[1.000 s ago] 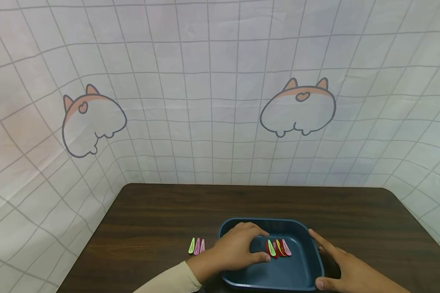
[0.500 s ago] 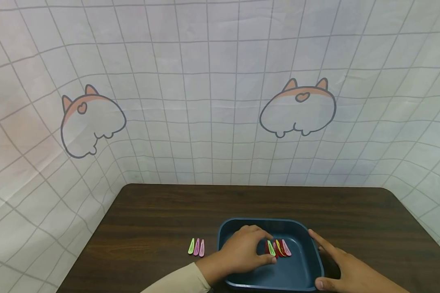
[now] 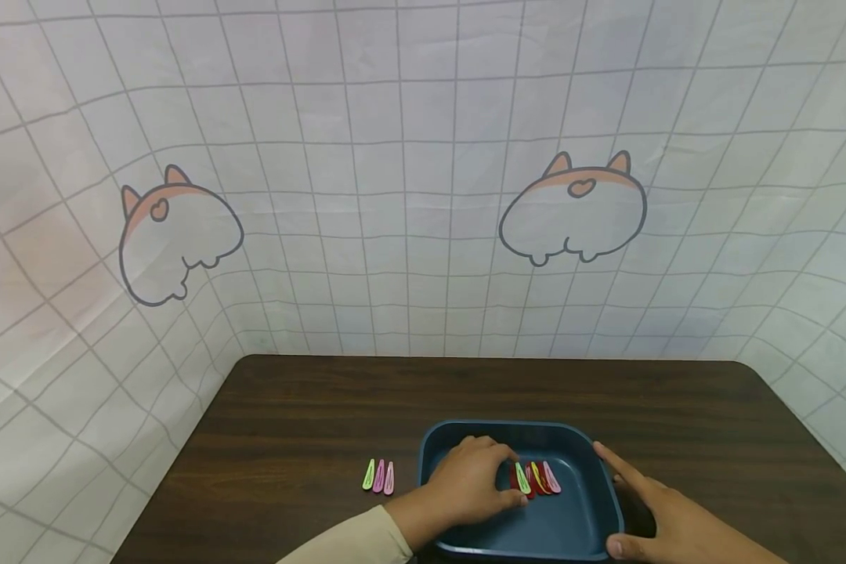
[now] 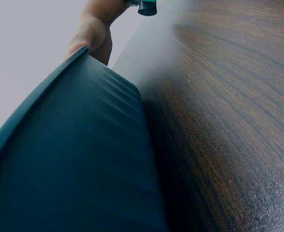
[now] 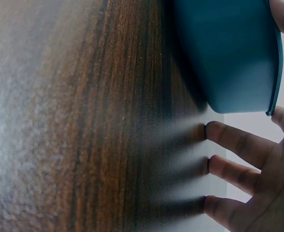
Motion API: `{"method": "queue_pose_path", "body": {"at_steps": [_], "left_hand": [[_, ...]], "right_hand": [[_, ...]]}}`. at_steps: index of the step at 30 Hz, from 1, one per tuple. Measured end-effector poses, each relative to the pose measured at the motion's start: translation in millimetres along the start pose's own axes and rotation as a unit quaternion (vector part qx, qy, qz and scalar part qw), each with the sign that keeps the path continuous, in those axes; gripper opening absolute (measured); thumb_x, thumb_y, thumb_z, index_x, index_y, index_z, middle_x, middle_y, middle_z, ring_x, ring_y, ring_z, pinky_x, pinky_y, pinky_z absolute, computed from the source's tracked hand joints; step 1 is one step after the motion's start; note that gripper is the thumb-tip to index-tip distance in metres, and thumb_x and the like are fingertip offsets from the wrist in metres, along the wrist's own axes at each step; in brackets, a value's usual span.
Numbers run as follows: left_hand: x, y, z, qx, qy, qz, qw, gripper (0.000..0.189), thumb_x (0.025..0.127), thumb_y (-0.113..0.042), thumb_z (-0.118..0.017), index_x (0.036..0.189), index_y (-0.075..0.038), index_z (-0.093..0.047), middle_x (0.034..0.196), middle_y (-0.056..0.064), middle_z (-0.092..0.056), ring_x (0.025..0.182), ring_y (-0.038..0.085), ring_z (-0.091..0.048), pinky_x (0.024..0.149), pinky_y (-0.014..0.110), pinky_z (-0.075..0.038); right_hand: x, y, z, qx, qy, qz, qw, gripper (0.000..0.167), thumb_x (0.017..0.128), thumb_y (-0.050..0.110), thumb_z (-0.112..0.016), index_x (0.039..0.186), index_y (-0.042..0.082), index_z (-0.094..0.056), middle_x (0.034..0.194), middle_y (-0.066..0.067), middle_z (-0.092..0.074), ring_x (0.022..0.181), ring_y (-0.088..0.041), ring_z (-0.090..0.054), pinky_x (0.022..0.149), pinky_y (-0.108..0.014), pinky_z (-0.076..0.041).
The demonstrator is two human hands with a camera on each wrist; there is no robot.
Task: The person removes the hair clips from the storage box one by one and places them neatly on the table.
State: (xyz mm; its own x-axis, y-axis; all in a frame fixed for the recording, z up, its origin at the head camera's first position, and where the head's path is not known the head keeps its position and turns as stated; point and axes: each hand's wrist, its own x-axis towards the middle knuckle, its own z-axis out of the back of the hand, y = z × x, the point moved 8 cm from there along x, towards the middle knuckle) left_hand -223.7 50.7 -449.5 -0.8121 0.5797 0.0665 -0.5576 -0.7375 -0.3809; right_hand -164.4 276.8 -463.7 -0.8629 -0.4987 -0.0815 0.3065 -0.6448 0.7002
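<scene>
Inside the blue tray (image 3: 564, 529) lies a short row of snap hair clips: a green clip (image 3: 523, 478), a yellow clip (image 3: 537, 475), a pink clip (image 3: 551, 478) and several red ones partly covered. My left hand (image 3: 465, 487) reaches over the tray's left side. Its thumb and forefinger stand apart, right at the two ends of the row's leftmost clips; the other fingers are hidden. My right hand (image 3: 677, 521) touches the right wall with thumb and forefinger. In the right wrist view its other fingers (image 5: 231, 174) stretch toward the tabletop.
Left of the tray, a green clip (image 3: 369, 475) and two pink clips (image 3: 389, 478) lie side by side on the dark wooden table (image 3: 310, 407). A white grid-patterned curtain (image 3: 409, 196) hangs behind and along both sides.
My left hand has shifted slightly right, closer to the clips in the tray, with thumb and forefinger still apart. My right hand and the tray stay put.
</scene>
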Motion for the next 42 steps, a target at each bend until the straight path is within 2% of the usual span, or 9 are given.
{"method": "queue_pose_path", "body": {"at_steps": [6,15,24,29,33,42], "left_hand": [[0.1,2.0,-0.9,0.013,0.005,0.016,0.9998,0.049,0.082,-0.052,-0.083,0.121,-0.024,-0.073,0.110,-0.009,-0.065,0.098,0.010,-0.054,0.088,0.030,-0.049],[1.4,5.4,-6.4,0.054,0.028,0.032,0.9976,0.059,0.080,-0.058,-0.083,0.130,-0.028,-0.071,0.103,-0.007,-0.061,0.088,0.010,-0.048,0.083,0.029,-0.045],[1.0,5.5,-11.5,0.065,0.057,0.034,0.9956,0.062,0.080,-0.061,-0.081,0.134,-0.033,-0.068,0.104,-0.005,-0.057,0.089,0.012,-0.044,0.084,0.031,-0.042],[-1.0,6.2,-12.1,0.047,0.063,0.040,0.9961,0.058,0.079,-0.060,-0.082,0.131,-0.037,-0.069,0.104,-0.005,-0.055,0.091,0.012,-0.043,0.086,0.032,-0.041],[-0.6,6.2,-11.0,0.041,0.055,0.039,0.9969,0.054,0.080,-0.058,-0.082,0.129,-0.038,-0.070,0.106,-0.005,-0.057,0.093,0.012,-0.045,0.087,0.033,-0.042],[-1.3,3.7,-10.1,0.035,0.059,0.026,0.9973,0.030,0.085,-0.050,-0.081,0.112,-0.039,-0.076,0.102,-0.010,-0.059,0.093,0.010,-0.046,0.083,0.030,-0.043]], "right_hand": [[0.1,1,0,-0.005,-0.003,0.002,1.0000,0.097,0.097,0.034,-0.071,0.166,0.027,-0.003,0.148,-0.033,-0.045,0.123,-0.060,-0.051,0.077,-0.075,-0.047],[1.5,-1,0,0.001,0.000,-0.001,1.0000,0.098,0.096,0.034,-0.071,0.166,0.027,-0.003,0.149,-0.033,-0.044,0.124,-0.060,-0.050,0.077,-0.076,-0.047],[0.8,-1,0,0.008,0.005,-0.002,1.0000,0.097,0.097,0.037,-0.070,0.166,0.027,-0.002,0.151,-0.035,-0.040,0.125,-0.062,-0.048,0.077,-0.075,-0.048],[1.2,-2,-1,0.018,0.015,-0.008,0.9997,0.096,0.099,0.038,-0.067,0.166,0.026,0.000,0.152,-0.038,-0.035,0.125,-0.065,-0.046,0.077,-0.076,-0.046],[1.6,-3,-1,0.027,0.017,-0.011,0.9994,0.095,0.099,0.036,-0.067,0.166,0.027,0.000,0.153,-0.037,-0.035,0.126,-0.064,-0.045,0.078,-0.076,-0.047],[1.1,-5,-1,0.032,0.021,-0.018,0.9991,0.094,0.100,0.038,-0.066,0.166,0.028,0.001,0.155,-0.037,-0.033,0.127,-0.065,-0.043,0.078,-0.076,-0.047]]}}
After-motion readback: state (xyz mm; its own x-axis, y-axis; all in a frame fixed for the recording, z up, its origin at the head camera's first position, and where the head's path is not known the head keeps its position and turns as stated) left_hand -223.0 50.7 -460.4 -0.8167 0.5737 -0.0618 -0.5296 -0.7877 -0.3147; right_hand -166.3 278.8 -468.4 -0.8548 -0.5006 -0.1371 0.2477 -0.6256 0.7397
